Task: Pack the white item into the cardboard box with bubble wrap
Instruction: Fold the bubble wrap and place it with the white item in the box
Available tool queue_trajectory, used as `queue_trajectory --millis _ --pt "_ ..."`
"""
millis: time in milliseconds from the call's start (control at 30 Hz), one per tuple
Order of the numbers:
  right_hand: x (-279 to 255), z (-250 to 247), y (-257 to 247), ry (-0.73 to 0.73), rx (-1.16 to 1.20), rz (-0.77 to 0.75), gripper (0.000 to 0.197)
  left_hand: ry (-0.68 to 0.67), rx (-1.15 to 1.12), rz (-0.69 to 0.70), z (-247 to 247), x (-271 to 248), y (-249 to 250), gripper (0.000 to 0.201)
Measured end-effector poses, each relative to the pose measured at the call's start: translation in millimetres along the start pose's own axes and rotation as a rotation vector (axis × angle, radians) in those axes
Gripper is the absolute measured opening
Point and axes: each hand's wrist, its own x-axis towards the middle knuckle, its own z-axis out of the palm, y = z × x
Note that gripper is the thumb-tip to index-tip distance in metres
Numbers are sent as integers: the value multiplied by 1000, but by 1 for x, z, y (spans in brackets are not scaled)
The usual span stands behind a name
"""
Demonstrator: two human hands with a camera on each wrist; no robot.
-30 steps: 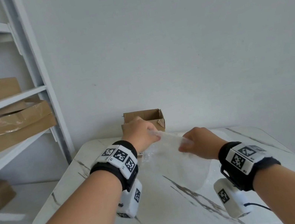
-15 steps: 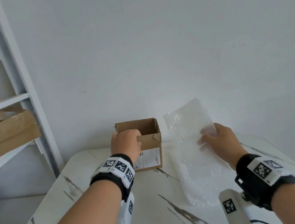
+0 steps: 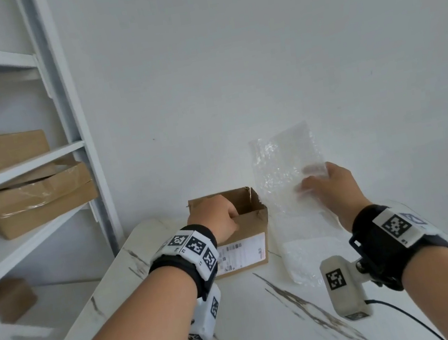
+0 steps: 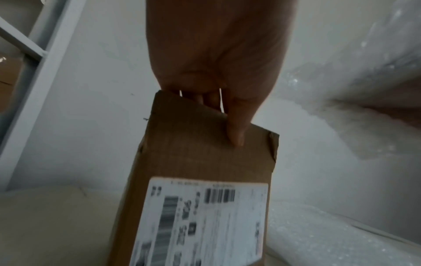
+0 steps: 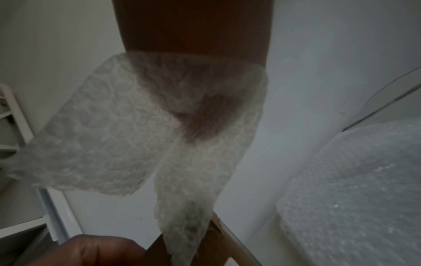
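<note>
A small open cardboard box (image 3: 244,225) with a white shipping label stands at the back of the white marble table (image 3: 241,315). My left hand (image 3: 217,215) grips the box's near wall (image 4: 205,153), thumb outside and fingers inside. To the right of the box my right hand (image 3: 326,185) holds a clear sheet of bubble wrap (image 3: 284,165) upright in the air; the wrap (image 5: 141,135) drapes over its fingers. I cannot make out any white item; the box's inside is hidden.
More bubble wrap (image 3: 304,251) lies on the table right of the box. A white shelf unit (image 3: 69,136) at the left holds several cardboard boxes (image 3: 35,198). A white wall rises right behind the table. A black cable (image 3: 404,314) trails from my right wrist.
My left hand let go of the bubble wrap and took hold of the box's wall. My right hand lifted the sheet upright beside the box.
</note>
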Motion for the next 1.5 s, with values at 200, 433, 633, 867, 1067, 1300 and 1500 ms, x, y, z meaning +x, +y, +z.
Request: queue_trajectory --millis 200,433,633,867,1067,1300,1500 --pt "-8 5 -10 11 26 -47 36 -86 -243 -39 -20 -9 1 27" --pt "-6 10 -7 -28 -211 -289 78 10 -306 -312 -8 -1 -37 43" --pt "-5 21 -5 -119 -95 -157 36 -52 -287 -307 8 8 -38 14" --pt "-1 27 -4 -229 -200 -80 85 447 -449 -191 -3 2 -26 32" --pt "2 30 -14 -180 -119 -205 60 90 -242 285 -51 -3 31 81" --pt "-4 29 -32 -120 -306 -418 43 163 -396 203 -43 6 20 17" --pt "-7 33 -36 -216 -364 -335 38 217 -534 192 -39 5 12 21"
